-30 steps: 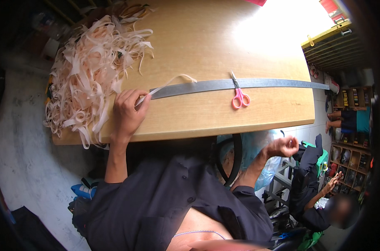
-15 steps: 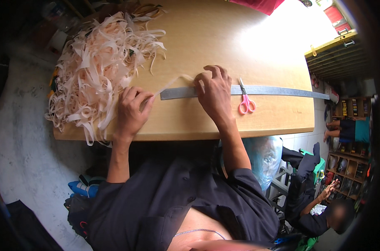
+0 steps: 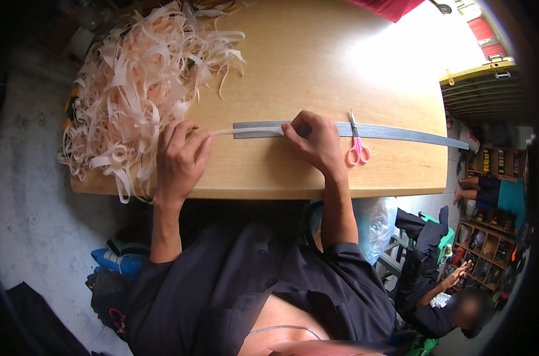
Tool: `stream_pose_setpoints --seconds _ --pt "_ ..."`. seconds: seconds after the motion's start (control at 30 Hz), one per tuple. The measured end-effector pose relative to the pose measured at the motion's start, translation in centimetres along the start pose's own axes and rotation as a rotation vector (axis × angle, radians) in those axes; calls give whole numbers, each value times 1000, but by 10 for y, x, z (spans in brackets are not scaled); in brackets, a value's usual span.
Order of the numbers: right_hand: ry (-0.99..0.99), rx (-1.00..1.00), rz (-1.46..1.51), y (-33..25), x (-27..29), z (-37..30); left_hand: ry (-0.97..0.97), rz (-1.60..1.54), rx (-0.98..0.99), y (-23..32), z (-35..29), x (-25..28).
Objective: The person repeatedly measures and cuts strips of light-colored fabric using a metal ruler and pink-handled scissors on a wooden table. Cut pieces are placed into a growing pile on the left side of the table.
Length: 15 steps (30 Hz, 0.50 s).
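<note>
A thin pale strip (image 3: pixel 254 129) runs taut between my two hands, lying along the left end of a long grey metal ruler (image 3: pixel 394 134). My left hand (image 3: pixel 183 153) pinches one end of it beside the heap of strips. The other end is pinched by my right hand (image 3: pixel 314 140), whose fingers are curled over the ruler. Pink-handled scissors (image 3: pixel 357 151) lie across the ruler, just right of my right hand, with the blades pointing away from me. A big tangled heap of pale peach fabric strips (image 3: pixel 133 89) covers the table's left side.
The wooden table (image 3: pixel 281 178) has its near edge under my wrists. A pink cloth (image 3: pixel 394 7) lies at the far edge. Below the table at right are a clear plastic bag (image 3: pixel 376 225) and a seated person (image 3: pixel 423 279). Wooden shelves (image 3: pixel 486 255) stand beyond.
The strip, slack and arched before, is now straight along the ruler. My right hand has moved slightly right and nearer, its fingers now curled in. The view has shifted slightly.
</note>
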State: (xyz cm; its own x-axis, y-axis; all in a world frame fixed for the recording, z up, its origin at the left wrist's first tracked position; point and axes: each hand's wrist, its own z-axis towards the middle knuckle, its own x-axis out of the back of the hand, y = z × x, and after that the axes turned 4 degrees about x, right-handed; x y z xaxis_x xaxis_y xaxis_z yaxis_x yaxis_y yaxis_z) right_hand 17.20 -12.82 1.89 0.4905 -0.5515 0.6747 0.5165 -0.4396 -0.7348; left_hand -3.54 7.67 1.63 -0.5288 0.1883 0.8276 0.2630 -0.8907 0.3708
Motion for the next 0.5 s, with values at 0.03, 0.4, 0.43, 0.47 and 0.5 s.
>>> stream_pose_setpoints --seconds 0.03,0.4,0.43,0.47,0.5 --pt "8 14 -30 0 -1 0 10 33 -14 2 -1 1" --pt "43 21 18 5 -4 1 -150 -79 -157 84 -11 -41" --pt "49 21 33 6 -4 1 -171 -56 -169 86 -11 -43" --pt "52 28 17 6 -4 1 -188 -68 -156 85 -13 -44" --pt "52 30 9 7 -4 1 -206 -80 -141 83 -14 -44"
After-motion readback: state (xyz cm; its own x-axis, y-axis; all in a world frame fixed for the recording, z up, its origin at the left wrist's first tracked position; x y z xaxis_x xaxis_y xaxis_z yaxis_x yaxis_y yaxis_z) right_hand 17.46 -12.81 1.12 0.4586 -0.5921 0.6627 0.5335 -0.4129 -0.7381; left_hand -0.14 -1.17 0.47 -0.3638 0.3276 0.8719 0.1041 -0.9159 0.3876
